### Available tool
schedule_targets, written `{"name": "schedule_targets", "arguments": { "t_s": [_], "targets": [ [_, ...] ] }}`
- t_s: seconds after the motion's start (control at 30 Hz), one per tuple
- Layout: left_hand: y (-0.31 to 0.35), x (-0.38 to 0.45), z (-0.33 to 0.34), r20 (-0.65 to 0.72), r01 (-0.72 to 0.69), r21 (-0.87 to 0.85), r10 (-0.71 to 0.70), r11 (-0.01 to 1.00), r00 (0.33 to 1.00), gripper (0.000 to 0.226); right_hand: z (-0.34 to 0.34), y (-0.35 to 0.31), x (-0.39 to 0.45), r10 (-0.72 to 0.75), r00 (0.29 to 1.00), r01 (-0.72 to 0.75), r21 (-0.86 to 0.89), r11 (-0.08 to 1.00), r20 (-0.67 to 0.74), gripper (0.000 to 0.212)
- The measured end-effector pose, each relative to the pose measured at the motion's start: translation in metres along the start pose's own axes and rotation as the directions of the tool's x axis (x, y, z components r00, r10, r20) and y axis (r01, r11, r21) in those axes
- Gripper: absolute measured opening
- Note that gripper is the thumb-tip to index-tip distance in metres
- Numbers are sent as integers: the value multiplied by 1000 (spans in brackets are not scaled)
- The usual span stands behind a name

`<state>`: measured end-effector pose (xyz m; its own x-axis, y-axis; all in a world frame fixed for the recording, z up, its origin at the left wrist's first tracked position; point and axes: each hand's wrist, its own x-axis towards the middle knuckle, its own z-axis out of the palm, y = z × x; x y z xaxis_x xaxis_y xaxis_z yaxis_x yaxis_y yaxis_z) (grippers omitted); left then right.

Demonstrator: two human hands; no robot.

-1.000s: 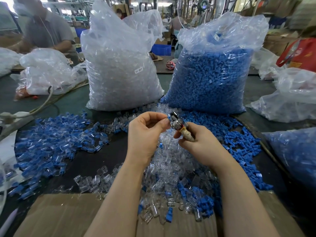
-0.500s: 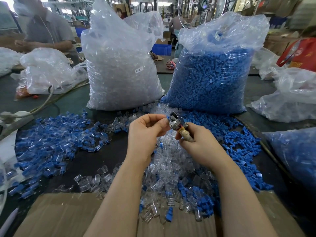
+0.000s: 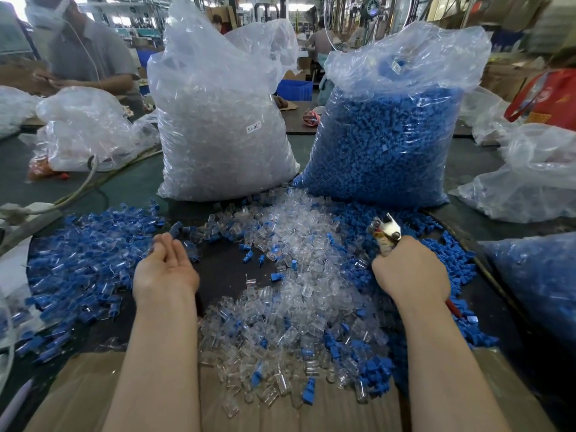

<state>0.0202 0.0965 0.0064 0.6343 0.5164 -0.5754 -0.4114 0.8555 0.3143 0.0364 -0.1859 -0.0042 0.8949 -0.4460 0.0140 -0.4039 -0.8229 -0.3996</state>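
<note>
We look across a dark green worktable [image 3: 131, 190] into a long factory hall, where daylight glares white at the upper left of the frame, a caged standing fan [image 3: 371, 9] rises at the upper middle, a blue crate [image 3: 294, 89] sits beneath it, and brown cartons [image 3: 501, 81] crowd the upper right.

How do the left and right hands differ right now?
The left hand lies palm up, fingers relaxed, holding nothing that shows; the right hand is back up, curled round a silvery metal pliers-like tool. The left hand is beside the heap of blue-and-clear plastic pieces; the right hand is over loose blue plastic caps. Both are bare.
</note>
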Motion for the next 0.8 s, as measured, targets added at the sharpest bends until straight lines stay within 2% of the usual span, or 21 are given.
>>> {"name": "schedule_targets", "arguments": {
  "t_s": [0.13,0.23,0.3,0.37,0.43,0.47,0.53,0.6,0.67,0.7,0.73,0.8],
  "targets": [
    [7,3,-1,-62,-1,-173,-10,985,998,10,3,-2,-1,-8,997,12,-58,998,73,18],
    [10,8,-3,-11,8,-162,-9,987,1000,12,6,-4,-1,-31,994,39,-74,996,106,16],
    [9,10,-2,65,20,23,-21,1000,998,12,7,-5,-2,-27,995,33,-64,997,100,16],
    [3,9,2,147,-6,351,-49,937,988,10,8,-6,-3,-21,995,28,-71,997,93,13],
    [-7,4,5,238,-117,654,-56,748,970,7,8,-5,-3,-18,996,25,-80,996,89,17],
    [-13,1,5,294,-206,766,-47,609,955,6,8,-5,-3,-17,996,24,-82,996,86,20],
    [-25,-5,3,422,-400,879,-32,259,906,9,8,-4,-2,-23,996,29,-77,997,82,20],
    [-35,-7,-2,537,-541,839,-69,-60,841,15,8,-4,-2,-35,997,40,-69,997,75,16],
    [-41,-3,-6,594,-592,729,-111,-344,797,24,8,-4,-2,-48,997,52,-62,997,63,18],
    [-44,0,-8,614,-600,662,-135,-450,778,28,7,-4,-2,-52,997,55,-55,997,54,18],
    [-46,2,-10,634,-613,597,-164,-518,756,31,7,-4,-2,-54,998,56,-47,997,44,18],
    [-50,4,-12,676,-667,505,-229,-548,700,35,7,-4,-2,-50,998,51,-39,998,35,16]
  ]
}}
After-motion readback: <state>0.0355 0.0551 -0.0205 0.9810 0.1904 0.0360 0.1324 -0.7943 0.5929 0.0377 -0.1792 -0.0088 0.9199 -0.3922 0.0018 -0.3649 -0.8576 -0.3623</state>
